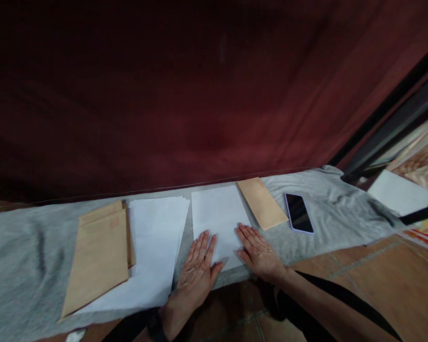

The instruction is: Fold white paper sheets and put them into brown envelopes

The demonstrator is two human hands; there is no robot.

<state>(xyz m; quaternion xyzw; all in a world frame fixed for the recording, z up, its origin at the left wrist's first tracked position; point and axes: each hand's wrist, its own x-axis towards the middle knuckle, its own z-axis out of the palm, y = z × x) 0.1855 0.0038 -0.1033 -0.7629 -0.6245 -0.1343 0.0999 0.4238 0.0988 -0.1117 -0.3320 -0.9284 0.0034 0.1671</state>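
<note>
A white sheet of paper (217, 209) lies flat in front of me on the grey cloth. My left hand (197, 270) rests flat with fingers extended over its lower left part. Over the sheet's right edge lies my right hand (258, 251), palm down, fingers stretched out. Neither hand grips anything. Just beyond the right hand is a single brown envelope (262, 203), set at a slant beside the sheet. Left of my left hand sits a stack of white paper (157, 242), partly covered by several brown envelopes (100, 256).
A phone (298, 213) with a pale purple case lies right of the single envelope. The grey cloth (328, 204) covers a long narrow surface, wrinkled at the right. Dark red fabric (199, 104) rises behind it. Brown floor tiles (378, 280) show below.
</note>
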